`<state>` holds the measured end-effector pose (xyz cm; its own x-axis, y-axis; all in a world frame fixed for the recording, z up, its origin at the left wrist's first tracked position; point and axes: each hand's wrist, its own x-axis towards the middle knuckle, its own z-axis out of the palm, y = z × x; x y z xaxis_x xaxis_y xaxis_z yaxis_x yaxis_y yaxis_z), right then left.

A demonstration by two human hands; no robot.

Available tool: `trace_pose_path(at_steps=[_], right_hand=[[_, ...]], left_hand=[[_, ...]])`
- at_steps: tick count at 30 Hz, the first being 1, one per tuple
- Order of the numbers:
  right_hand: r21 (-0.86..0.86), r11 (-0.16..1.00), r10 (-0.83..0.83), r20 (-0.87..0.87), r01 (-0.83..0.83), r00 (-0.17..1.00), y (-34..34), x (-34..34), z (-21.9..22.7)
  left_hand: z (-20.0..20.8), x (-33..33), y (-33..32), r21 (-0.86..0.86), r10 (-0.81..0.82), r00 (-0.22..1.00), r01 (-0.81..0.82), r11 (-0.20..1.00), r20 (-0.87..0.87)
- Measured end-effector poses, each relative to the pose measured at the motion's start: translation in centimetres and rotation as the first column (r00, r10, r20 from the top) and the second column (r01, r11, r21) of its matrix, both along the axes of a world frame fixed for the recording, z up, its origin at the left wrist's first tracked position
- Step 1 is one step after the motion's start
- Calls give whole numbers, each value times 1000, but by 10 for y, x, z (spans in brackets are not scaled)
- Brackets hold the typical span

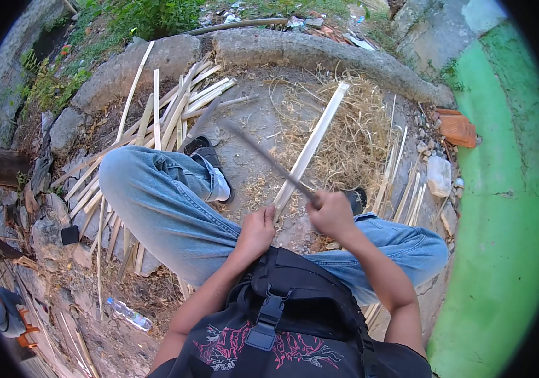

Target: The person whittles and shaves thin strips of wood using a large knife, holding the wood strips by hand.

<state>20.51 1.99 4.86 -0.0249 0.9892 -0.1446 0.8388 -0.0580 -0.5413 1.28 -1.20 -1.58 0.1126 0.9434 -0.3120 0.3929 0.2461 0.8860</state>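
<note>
My left hand (258, 230) is closed around the near end of a long pale bamboo strip (315, 142), just above my lap. The strip slants away from me to the far right, its far end over a heap of thin shavings (354, 135). In my closed right hand (332, 216) is a long dark-bladed knife (263, 154). Its blade points far left and crosses the strip close to my right fist. The blade is slightly blurred, and my fist hides the handle. Whether the edge touches the strip I cannot tell.
Several split bamboo strips (172, 113) lie piled left of my bent legs, with more strips (386, 173) at the right. A stone kerb (320, 50) curves across the back. A green wall (496, 220) stands right, near an orange block (456, 128). A plastic bottle (129, 314) lies lower left.
</note>
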Motion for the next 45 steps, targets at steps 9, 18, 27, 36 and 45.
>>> trace_pose_path(at_steps=[9, 18, 27, 36, 45], right_hand=[[52, 991, 117, 94, -122, 989, 6, 11, -67], [63, 614, -781, -92, 787, 617, 79, 185, -126], [48, 987, -144, -139, 152, 980, 25, 24, -18], [169, 980, 93, 52, -100, 994, 18, 33, -60], [-92, 652, -755, -179, 753, 631, 94, 197, -122]], left_hand=[[19, -1, 7, -68, -2, 1000, 4, 998, 29], [12, -1, 2, 2, -12, 999, 12, 1000, -33], [6, -2, 5, -36, -11, 1000, 11, 999, 13], [29, -14, 9, -401, 24, 925, 141, 905, 379], [24, -8, 14, -488, 67, 885, 189, 852, 460]])
